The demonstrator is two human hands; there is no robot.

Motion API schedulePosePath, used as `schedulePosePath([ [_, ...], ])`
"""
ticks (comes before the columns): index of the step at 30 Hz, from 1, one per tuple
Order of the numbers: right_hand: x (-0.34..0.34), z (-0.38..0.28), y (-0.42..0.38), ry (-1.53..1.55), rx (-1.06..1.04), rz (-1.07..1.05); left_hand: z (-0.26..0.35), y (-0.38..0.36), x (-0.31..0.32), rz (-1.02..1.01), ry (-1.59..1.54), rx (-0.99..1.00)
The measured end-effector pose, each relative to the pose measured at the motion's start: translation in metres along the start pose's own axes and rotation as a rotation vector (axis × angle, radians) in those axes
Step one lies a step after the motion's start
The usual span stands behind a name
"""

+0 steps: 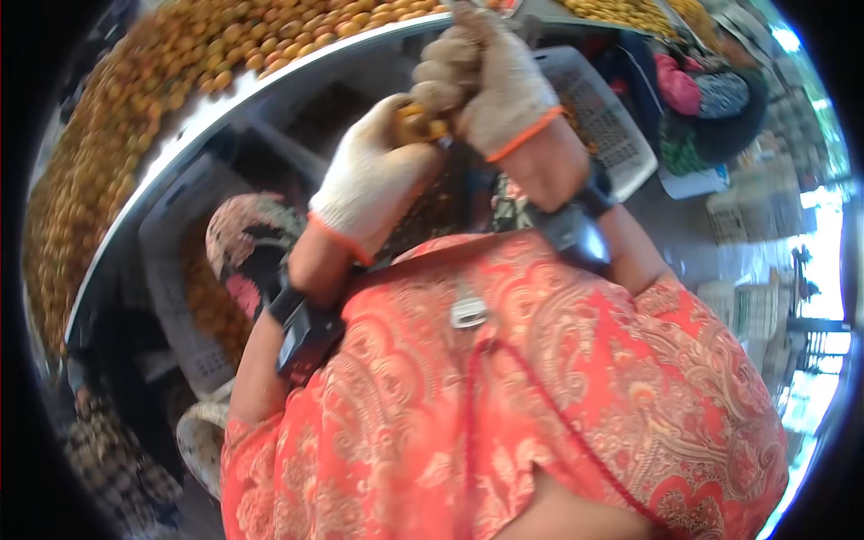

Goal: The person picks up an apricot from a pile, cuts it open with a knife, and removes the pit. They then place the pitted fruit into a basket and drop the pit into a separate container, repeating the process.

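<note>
My left hand (373,175), in a white knit glove with an orange cuff, is closed around an orange-yellow apricot (414,124). Close against it on the right is my right hand (504,85), in a soiled glove of the same kind. Its fingers are curled into a fist and its thumb points up towards the table edge. What sits inside that fist is hidden. Both hands are raised in front of my body, just short of the table rim (297,56).
Many apricots (297,36) cover the curved table. Below its edge stand white plastic crates, one on the right (630,148) and one on the left (180,297) with orange fruit in it. Another person (720,99) is at the right. Stacked crates (751,202) stand behind.
</note>
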State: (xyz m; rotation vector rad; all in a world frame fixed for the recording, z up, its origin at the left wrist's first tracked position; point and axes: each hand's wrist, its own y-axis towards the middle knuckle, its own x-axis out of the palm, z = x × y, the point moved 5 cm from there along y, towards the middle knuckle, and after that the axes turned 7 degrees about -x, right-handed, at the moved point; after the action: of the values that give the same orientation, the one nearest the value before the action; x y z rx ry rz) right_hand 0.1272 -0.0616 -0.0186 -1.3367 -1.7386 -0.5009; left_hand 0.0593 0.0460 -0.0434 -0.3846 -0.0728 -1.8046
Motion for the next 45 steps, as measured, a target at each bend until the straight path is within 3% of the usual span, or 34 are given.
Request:
schedulePosePath([
  [2, 0.004, -0.002, -0.007, -0.038, -0.049, -0.043, 0.001, 0.001, -0.001, -0.017, 0.103, -0.027],
  [6, 0.001, -0.004, -0.011, 0.006, -0.087, 0.077, 0.011, -0.010, 0.007, -0.102, 0.052, -0.125],
  [8, 0.001, -0.006, -0.013, 0.029, -0.096, 0.093, -0.002, -0.007, 0.001, -0.116, -0.233, -0.203],
  [9, 0.000, -0.007, -0.014, 0.049, -0.089, 0.107, 0.002, -0.009, 0.010, 0.026, -0.198, -0.201],
  [19, -0.016, -0.015, -0.019, 0.284, -0.048, 0.208, 0.000, -0.011, 0.023, -0.104, -0.070, -0.140],
  [22, -0.011, -0.026, -0.023, 0.272, -0.176, 0.145, 0.003, -0.016, 0.024, -0.007, -0.133, -0.163],
  [24, -0.003, -0.030, -0.032, 0.278, -0.183, 0.111, 0.016, -0.015, 0.023, -0.101, 0.190, 0.048],
  [25, 0.003, -0.034, -0.037, 0.227, -0.243, 0.087, 0.017, -0.018, 0.025, -0.096, -0.122, -0.108],
  [28, 0.002, -0.046, -0.035, 0.236, -0.299, 0.075, 0.024, -0.020, 0.022, -0.212, -0.304, -0.142],
  [30, -0.006, -0.062, -0.032, 0.309, -0.350, -0.116, 0.042, -0.029, 0.021, -0.214, -0.264, -0.104],
  [32, -0.015, -0.076, -0.038, 0.214, -0.492, -0.107, 0.066, -0.044, 0.020, -0.283, -0.205, -0.033],
  [33, -0.026, -0.083, -0.034, 0.198, -0.440, -0.224, 0.083, -0.059, 0.027, -0.287, -0.184, 0.033],
  [34, -0.040, -0.086, -0.031, 0.195, -0.441, -0.183, 0.097, -0.071, 0.034, -0.281, -0.159, 0.101],
  [36, -0.070, -0.086, -0.020, 0.125, -0.431, -0.027, 0.126, -0.091, 0.041, -0.622, 0.082, 0.435],
  [37, -0.092, -0.084, -0.010, 0.124, -0.400, 0.002, 0.131, -0.100, 0.036, -0.583, 0.120, 0.457],
  [39, -0.118, -0.070, -0.003, 0.051, -0.390, 0.240, 0.137, -0.137, 0.042, -0.778, 0.234, 0.843],
  [40, -0.130, -0.063, 0.001, 0.042, -0.350, 0.244, 0.141, -0.152, 0.045, -0.891, 0.288, 1.024],
  [41, -0.140, -0.054, 0.006, 0.049, -0.315, 0.306, 0.157, -0.144, 0.046, -1.353, 0.251, 0.405],
  [45, -0.162, -0.025, 0.015, -0.037, -0.244, 0.386, 0.180, -0.139, 0.049, -1.293, 0.326, 0.442],
])
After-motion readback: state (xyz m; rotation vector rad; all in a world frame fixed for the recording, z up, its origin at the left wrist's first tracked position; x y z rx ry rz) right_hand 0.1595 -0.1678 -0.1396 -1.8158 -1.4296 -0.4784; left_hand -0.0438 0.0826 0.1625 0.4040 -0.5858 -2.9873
